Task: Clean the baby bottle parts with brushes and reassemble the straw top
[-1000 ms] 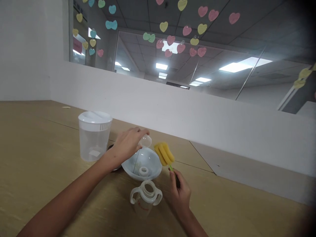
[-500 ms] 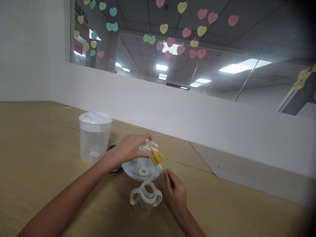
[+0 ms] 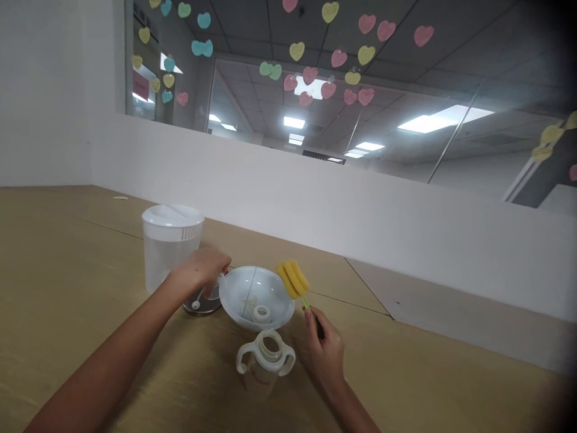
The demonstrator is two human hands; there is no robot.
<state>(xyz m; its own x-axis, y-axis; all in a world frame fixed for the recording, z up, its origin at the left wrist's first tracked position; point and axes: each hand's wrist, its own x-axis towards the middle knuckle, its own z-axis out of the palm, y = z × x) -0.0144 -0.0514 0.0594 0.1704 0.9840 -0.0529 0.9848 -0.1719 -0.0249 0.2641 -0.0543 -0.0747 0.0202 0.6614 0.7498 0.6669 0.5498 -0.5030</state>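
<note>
My left hand [image 3: 199,269] is down beside a round dark metal dish [image 3: 202,304], its fingers around a small transparent plastic cup [image 3: 211,292] that is mostly hidden. My right hand [image 3: 323,352] is shut on the green handle of a yellow sponge bottle brush [image 3: 292,279], whose head stands just right of a white plastic bowl [image 3: 256,297]. In the bowl lie a white ring [image 3: 261,313] and a thin straw [image 3: 249,291]. A baby bottle with two handles [image 3: 265,361] stands near the bowl's front, between my hands.
A transparent lidded plastic container [image 3: 171,246] stands behind my left hand on the light wooden table [image 3: 81,288]. A low white wall [image 3: 315,210] runs along the table's far side, with heart-shaped paper notes on the glass above it.
The sponge head has come out of the transparent cup. My left hand has moved left and down with the cup, away from the bowl, to beside the metal dish.
</note>
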